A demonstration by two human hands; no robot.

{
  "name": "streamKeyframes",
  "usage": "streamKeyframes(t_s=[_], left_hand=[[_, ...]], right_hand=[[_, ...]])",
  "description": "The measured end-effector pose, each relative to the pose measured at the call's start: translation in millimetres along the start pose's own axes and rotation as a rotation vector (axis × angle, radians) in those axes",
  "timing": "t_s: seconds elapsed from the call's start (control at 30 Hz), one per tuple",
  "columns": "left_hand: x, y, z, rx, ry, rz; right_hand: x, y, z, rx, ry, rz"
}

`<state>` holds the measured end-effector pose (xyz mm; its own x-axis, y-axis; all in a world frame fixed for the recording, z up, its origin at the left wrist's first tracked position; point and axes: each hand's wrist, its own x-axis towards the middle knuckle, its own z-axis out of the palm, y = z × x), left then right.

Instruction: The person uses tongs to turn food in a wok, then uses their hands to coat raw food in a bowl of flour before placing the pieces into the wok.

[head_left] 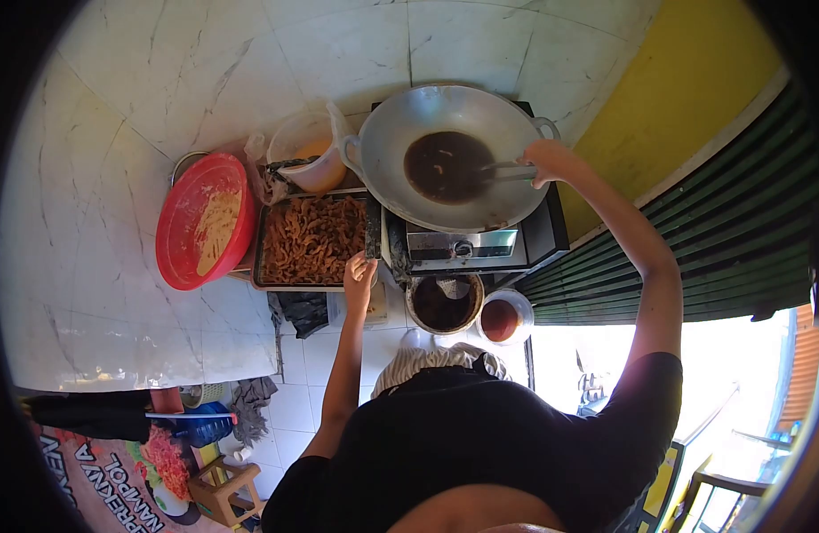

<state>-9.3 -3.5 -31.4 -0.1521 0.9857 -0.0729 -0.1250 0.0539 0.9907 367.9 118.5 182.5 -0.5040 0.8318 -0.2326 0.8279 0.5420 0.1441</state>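
Observation:
My right hand (pixel 549 162) is closed round the handle end of metal tongs (pixel 509 172) at the right side of a large wok (pixel 383 133). The tips of the tongs dip into dark oil (pixel 438 160), where a few small light pieces float. My left hand (pixel 359 269) rests with curled fingers at the front right corner of a metal tray (pixel 289 288). Heaped in that tray are brown fried strips (pixel 310 233). Whether the left fingers grip the rim or something small cannot be made out.
Left of the tray is a red basin (pixel 174 222) with pale flour. Behind stands a clear tub (pixel 316 173) of yellowish liquid. The wok sits on a stove (pixel 463 247). Below are a dark-filled pot (pixel 445 304) and a white bucket (pixel 505 318). A wooden stool (pixel 223 490) stands lower left.

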Motion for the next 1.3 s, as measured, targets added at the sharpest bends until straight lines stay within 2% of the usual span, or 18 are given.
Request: streamKeyframes(t_s=[0.13, 0.23, 0.3, 0.43, 0.5, 0.73, 0.8, 0.93, 1.03, 1.1, 1.3], left_hand=[[2.6, -5.0, -2.0, 0.016, -0.010, 0.020], [2.1, -5.2, -2.4, 0.041, -0.009, 0.021], [2.2, -2.7, -1.3, 0.059, -0.007, 0.022], [2.9, -6.0, -2.9, 0.044, -0.008, 0.015], [4.0, -8.4, -3.4, 0.035, -0.003, 0.028], [2.3, -4.9, -2.9, 0.019, -0.013, 0.034], [1.3, -3.7, -1.0, 0.027, 0.006, 0.011], [1.2, -4.2, -1.0, 0.021, 0.002, 0.026], [2.6, -7.8, -2.2, -0.006, -0.016, 0.050], [3.1, -8.9, -2.6, -0.003, -0.022, 0.051], [3.7, -10.3, -3.2, 0.011, -0.011, 0.028]], right_hand=[[11.3, -1.9, 4.8, -0.008, -0.105, 0.008], [14.5, 1.5, 6.1, 0.051, -0.057, -0.014], [17.9, 3.8, 7.2, 0.165, 0.142, -0.067], [34.7, 5.9, 5.1, 0.233, 0.183, -0.028], [42.9, 6.0, 1.5, 0.274, 0.119, 0.082], [55.1, 3.0, -10.7, 0.354, 0.083, 0.054], [58.8, 0.9, -14.3, 0.305, -0.043, 0.094], [67.3, 3.0, -10.9, 0.360, -0.035, 0.120], [79.3, 9.1, 1.4, 0.346, -0.122, 0.188], [81.5, 11.9, 12.2, 0.464, 0.028, 0.156], [73.9, -5.7, 24.5, 0.505, 0.145, 0.070]])
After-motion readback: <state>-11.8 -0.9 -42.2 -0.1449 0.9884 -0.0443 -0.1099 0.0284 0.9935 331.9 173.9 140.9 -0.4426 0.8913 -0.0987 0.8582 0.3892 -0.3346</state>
